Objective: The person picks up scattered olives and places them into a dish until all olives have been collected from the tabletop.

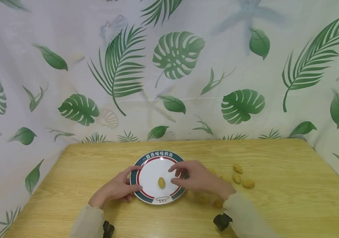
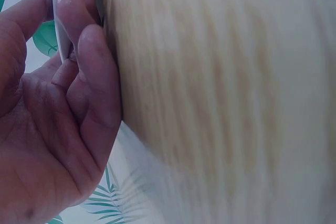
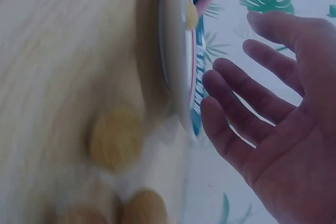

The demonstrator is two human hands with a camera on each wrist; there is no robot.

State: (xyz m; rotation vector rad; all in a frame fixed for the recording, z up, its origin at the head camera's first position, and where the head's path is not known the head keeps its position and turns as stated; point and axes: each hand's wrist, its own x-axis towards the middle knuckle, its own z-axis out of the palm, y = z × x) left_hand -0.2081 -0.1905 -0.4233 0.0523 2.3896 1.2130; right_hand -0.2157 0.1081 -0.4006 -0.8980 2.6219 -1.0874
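Here, yellow lump (image 1: 161, 182) on plate (image 1: 150, 173).

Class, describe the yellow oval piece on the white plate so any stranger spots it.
On the pale wooden table sits a round white plate with a teal border. The yellow oval piece lies on its white centre, whereas similar yellow pieces nearby lie on wood.

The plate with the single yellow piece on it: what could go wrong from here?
The yellow piece lies loose on the plate and might roll if the left hand, gripping the rim, tips it. The right hand, over the plate's right side, could bump the rim. Other yellow pieces lie on the table close to the right sleeve, which might brush them.
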